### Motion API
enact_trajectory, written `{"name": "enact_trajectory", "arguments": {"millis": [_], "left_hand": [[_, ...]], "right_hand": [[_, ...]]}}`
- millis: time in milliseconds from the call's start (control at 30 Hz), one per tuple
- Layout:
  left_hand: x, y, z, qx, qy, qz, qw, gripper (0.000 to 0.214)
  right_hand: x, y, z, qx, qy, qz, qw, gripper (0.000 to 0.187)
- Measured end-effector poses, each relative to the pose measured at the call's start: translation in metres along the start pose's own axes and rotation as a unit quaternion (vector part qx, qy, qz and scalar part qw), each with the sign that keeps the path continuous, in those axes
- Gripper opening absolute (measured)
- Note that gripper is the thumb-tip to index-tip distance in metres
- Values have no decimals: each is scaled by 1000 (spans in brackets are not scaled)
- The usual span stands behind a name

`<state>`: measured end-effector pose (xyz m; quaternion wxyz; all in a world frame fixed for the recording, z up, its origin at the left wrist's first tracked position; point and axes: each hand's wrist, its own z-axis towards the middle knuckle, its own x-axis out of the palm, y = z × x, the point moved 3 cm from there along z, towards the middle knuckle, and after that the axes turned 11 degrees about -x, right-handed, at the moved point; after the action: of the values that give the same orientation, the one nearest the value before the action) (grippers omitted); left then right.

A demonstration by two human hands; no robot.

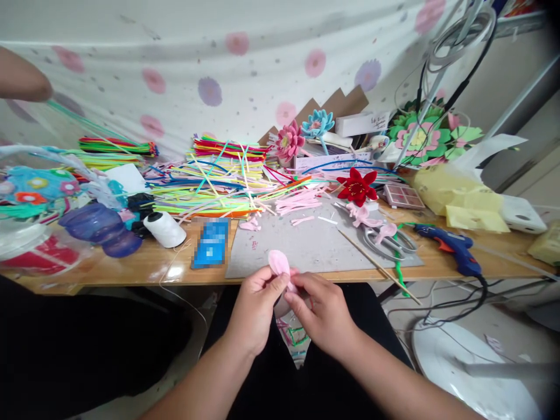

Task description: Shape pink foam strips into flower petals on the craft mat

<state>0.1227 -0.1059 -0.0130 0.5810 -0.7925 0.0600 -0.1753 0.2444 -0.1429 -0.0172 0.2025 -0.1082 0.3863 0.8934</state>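
A pale pink fuzzy petal (278,262), seemingly shaped from pipe cleaners, stands up between my hands at the table's front edge. My left hand (257,300) pinches it between thumb and fingers. Close against it, my right hand (324,309) has its fingers closed on the petal's lower end, which is partly hidden. Beyond them, a grey board (289,248) carries a bundle of pink pipe cleaners (297,201), a small pink piece (250,224), curled pink petals (364,217) and large scissors (385,248). A thin wooden stick (371,259) lies slantwise over the board's right side.
Coloured pipe cleaners (210,198) pile up at the back left. A thread spool (164,229) and blue packet (210,244) sit left of the board. On the right lie a red flower (357,186) and blue glue gun (455,248). Another person's arm (21,76) reaches in upper left.
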Motion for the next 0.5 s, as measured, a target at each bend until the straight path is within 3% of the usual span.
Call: {"name": "enact_trajectory", "arguments": {"millis": [167, 333, 400, 500], "left_hand": [[-2, -11, -6, -50, 88, 171, 980, 21], [1, -17, -11, -70, 140, 264, 952, 24], [1, -15, -11, -67, 115, 257, 957, 25], [1, -6, -9, -37, 46, 206, 977, 26]], "right_hand": [[-28, -5, 20, 61, -7, 65, 996, 17], [-32, -4, 42, 55, 182, 68, 979, 27], [-30, -7, 42, 79, 161, 71, 981, 26], [-21, -17, 34, 153, 29, 123, 980, 29]]}}
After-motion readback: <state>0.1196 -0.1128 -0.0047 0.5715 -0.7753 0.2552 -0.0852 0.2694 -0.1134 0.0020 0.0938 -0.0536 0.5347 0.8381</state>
